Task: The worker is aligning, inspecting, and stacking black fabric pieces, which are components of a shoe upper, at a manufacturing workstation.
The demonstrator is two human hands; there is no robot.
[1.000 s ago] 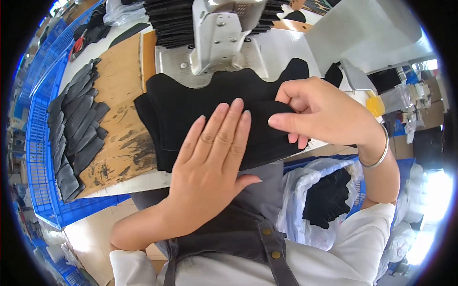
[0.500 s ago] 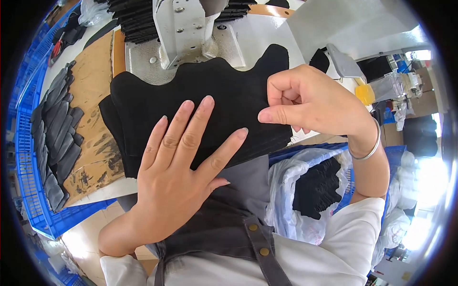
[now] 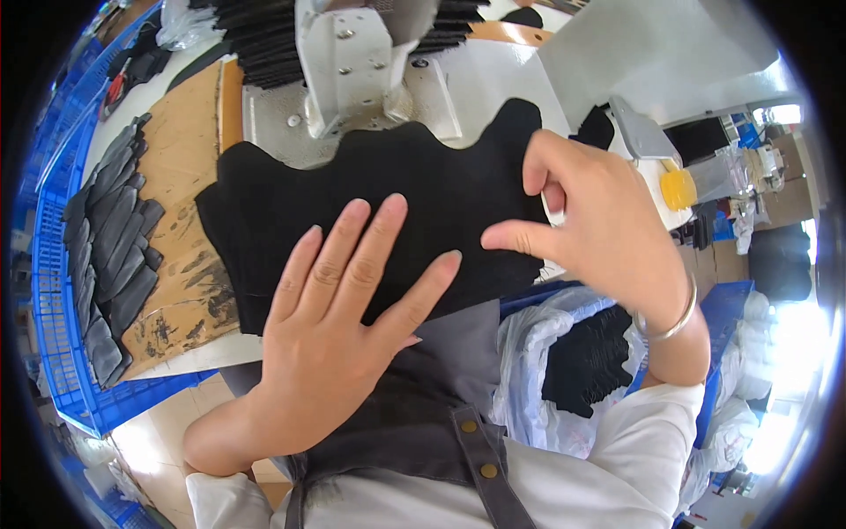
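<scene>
Spread nearly flat, the left hand (image 3: pixel 322 348) is laid over the near left part of the black fabric (image 3: pixel 441 194), its fingers parted and pointed away from the body, with nothing seen to be gripped. By the right hand (image 3: pixel 608 212) the fabric's right end is overlapped: thumb and forefinger are curved well apart, the thumb tip is set over the black surface, and nothing is seen pinched between the two; the remaining fingers are mostly hidden. The fabric is thus placed beneath and beyond the left hand and mainly to the left of the right hand, along the near edge of the tabletop (image 3: pixel 502 79), its wavy side turned away from the body. Just beyond that side, a pale metal machine (image 3: pixel 348 70) is mounted on a plate (image 3: pixel 273 123), and stacked black pieces (image 3: pixel 256 44) are seen behind it. At the left, a stained brown board (image 3: pixel 181 185) is partly covered by the fabric, and dark grey pieces (image 3: pixel 123 256) are overlapped along the board's outer side, beside a blue basket (image 3: pixel 53 273). To the right, a yellow-capped bottle (image 3: pixel 679 189) is seen past the right hand; below, ragged black pieces (image 3: pixel 586 361) are held within a plastic liner (image 3: pixel 520 370).
</scene>
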